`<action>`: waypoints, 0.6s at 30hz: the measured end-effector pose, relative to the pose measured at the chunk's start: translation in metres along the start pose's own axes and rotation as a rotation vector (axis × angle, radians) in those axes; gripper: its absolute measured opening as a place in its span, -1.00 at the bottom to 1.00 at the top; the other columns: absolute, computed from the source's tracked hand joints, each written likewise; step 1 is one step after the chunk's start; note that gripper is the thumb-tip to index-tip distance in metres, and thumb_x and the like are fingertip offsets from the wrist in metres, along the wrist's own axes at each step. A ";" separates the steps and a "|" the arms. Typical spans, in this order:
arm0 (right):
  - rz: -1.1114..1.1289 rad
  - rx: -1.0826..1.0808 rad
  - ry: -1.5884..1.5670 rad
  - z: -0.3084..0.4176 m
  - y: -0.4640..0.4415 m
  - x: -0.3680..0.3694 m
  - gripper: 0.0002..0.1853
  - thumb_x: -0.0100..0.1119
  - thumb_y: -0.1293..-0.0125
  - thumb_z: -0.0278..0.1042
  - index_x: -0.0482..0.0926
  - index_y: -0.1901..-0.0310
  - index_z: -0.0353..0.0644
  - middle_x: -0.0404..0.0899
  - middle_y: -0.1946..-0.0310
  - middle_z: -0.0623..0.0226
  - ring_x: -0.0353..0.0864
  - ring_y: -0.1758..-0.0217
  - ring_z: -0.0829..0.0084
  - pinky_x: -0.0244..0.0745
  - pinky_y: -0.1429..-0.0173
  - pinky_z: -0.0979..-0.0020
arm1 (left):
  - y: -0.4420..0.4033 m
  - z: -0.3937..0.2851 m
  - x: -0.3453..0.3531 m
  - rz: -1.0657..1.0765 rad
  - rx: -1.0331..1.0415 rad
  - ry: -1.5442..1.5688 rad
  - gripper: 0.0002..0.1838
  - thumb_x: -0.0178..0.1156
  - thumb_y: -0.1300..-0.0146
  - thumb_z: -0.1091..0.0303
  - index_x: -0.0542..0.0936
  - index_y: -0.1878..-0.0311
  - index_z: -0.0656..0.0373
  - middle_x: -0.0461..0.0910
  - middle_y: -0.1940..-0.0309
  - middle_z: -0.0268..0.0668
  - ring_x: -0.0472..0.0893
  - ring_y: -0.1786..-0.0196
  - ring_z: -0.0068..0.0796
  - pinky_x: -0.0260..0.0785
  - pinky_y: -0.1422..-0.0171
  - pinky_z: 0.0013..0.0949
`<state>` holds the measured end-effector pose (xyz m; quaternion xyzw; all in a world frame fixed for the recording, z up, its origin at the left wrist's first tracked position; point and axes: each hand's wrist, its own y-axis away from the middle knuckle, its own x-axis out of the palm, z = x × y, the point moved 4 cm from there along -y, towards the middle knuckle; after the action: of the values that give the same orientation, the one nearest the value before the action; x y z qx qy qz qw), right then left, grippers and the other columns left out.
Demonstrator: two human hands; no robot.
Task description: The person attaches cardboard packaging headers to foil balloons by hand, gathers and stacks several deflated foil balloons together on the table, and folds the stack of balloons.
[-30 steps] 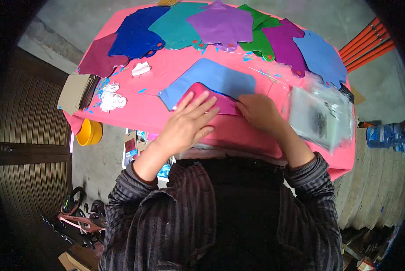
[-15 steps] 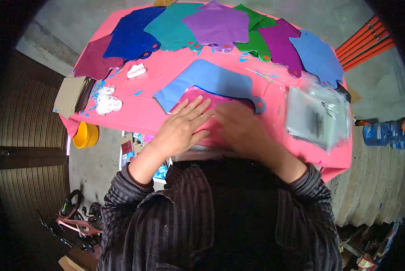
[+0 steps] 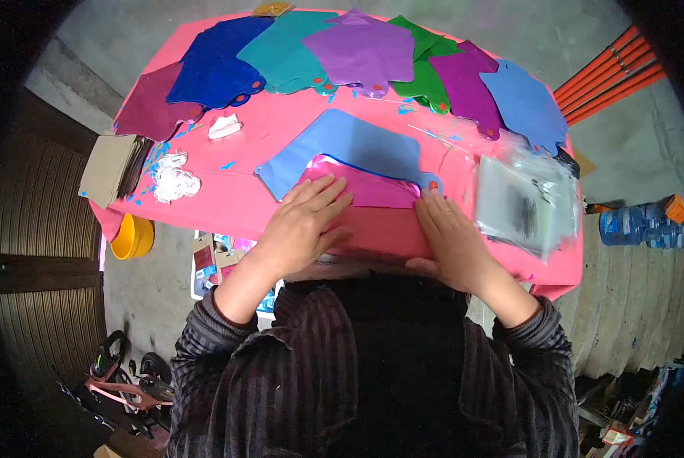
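Note:
A light blue flat sheet [image 3: 349, 137] with a rounded tab and a red dot lies on the pink tablecloth before me. Its near part is folded up, showing a shiny pink surface [image 3: 372, 187] with a dark blue edge. My left hand [image 3: 305, 225] rests flat on the left end of the shiny pink part, fingers stretched out. At the right end, near the red-dotted tab, my right hand [image 3: 456, 238] lies with straight fingers, their tips touching the fold. Neither hand grasps anything.
Overlapping coloured sheets, including a purple one [image 3: 361, 49], line the far edge. Clear plastic bags [image 3: 513, 206] lie at right. At left are cardboard pieces [image 3: 104, 169], white strings [image 3: 175, 179] and blue scraps. A yellow bucket [image 3: 133, 235] stands on the floor.
My right hand, blurred before near the middle of the fold, has moved right to its right end. More of the shiny pink surface shows. My left hand stays almost in place.

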<state>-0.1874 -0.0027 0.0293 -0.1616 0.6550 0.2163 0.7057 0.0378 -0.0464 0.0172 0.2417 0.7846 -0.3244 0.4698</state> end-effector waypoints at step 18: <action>-0.308 0.205 -0.094 -0.040 -0.172 0.020 -0.47 0.21 -0.12 0.07 0.53 0.14 -0.31 0.54 0.16 -0.06 0.54 0.09 -0.04 0.43 -0.01 0.08 | -0.016 0.020 0.008 -0.115 -0.001 0.169 -0.85 0.19 -0.13 0.47 0.65 0.21 0.16 0.57 0.09 -0.26 0.49 -0.05 -0.21 0.25 -0.25 -0.17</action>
<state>-0.1314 -0.1679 -0.0034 -0.1771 0.6074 0.0449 0.7731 0.0352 -0.0719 0.0078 0.2224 0.8341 -0.3289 0.3829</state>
